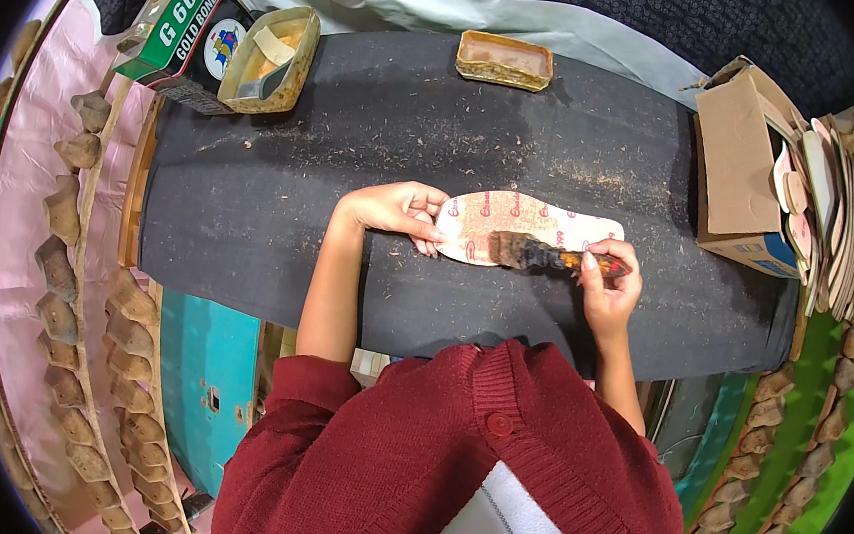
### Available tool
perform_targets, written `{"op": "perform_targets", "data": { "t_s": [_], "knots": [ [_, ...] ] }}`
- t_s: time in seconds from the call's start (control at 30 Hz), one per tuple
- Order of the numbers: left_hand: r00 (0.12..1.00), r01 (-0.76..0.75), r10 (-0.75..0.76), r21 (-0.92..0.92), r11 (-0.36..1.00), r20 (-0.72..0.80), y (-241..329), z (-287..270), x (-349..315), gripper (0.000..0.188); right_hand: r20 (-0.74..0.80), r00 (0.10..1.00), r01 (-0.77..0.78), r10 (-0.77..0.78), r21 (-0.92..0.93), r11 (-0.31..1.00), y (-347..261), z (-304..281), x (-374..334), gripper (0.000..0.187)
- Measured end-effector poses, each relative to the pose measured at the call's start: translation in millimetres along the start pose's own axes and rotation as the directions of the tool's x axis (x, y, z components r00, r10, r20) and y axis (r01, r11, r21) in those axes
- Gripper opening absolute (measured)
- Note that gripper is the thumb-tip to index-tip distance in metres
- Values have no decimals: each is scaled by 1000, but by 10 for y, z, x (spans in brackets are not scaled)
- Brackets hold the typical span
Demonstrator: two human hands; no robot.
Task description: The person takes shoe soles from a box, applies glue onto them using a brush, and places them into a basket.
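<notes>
A pale shoe insole (pixel 537 213) printed with red marks is held just above the dark work table (pixel 346 271). My left hand (pixel 399 210) pinches its left end between thumb and fingers. In my right hand (pixel 609 286) is a brush (pixel 523 252), its dark-crusted handle gripped near the end. The brush's wide bristle end lies over the near edge of the insole, left of its middle. A brownish, speckled patch shows on the insole's surface beside the bristles.
At the far left stand a green and black tin (pixel 179 42) and a yellowish tub (pixel 297 76) with scraps inside. A shallow tray (pixel 504 60) sits at the back. To the right, a cardboard box (pixel 740 171) adjoins stacked soles (pixel 852 220). Shoe lasts (pixel 61 268) line side racks.
</notes>
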State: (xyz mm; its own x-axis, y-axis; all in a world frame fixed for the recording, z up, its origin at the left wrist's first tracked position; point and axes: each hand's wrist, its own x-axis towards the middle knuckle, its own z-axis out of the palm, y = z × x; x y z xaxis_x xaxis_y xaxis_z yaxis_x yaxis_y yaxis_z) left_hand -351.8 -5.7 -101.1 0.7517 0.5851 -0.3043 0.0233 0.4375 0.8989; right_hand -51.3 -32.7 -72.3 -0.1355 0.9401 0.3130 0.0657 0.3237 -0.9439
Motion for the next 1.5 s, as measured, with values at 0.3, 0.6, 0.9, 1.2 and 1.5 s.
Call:
{"op": "perform_targets", "data": {
  "t_s": [0.3,0.6,0.9,1.2,1.5],
  "knots": [
    [996,64,-66,-34,997,-67,29,103,-37,41,-79,996,-22,37,183,983,-96,82,25,11],
    [993,97,-92,80,992,-68,32,70,-43,31,105,990,103,-90,-134,985,-131,159,8,10],
    [986,155,-147,100,983,-84,77,58,10,29,-95,992,64,-88,-238,969,-175,-179,77,9],
    [987,156,-152,85,984,-55,96,89,44,28,120,980,181,-160,-196,964,-246,179,17,11],
    [980,192,-185,111,975,-68,112,77,18,29,-42,992,97,-115,-301,949,-214,-231,132,7]
  ]
}}
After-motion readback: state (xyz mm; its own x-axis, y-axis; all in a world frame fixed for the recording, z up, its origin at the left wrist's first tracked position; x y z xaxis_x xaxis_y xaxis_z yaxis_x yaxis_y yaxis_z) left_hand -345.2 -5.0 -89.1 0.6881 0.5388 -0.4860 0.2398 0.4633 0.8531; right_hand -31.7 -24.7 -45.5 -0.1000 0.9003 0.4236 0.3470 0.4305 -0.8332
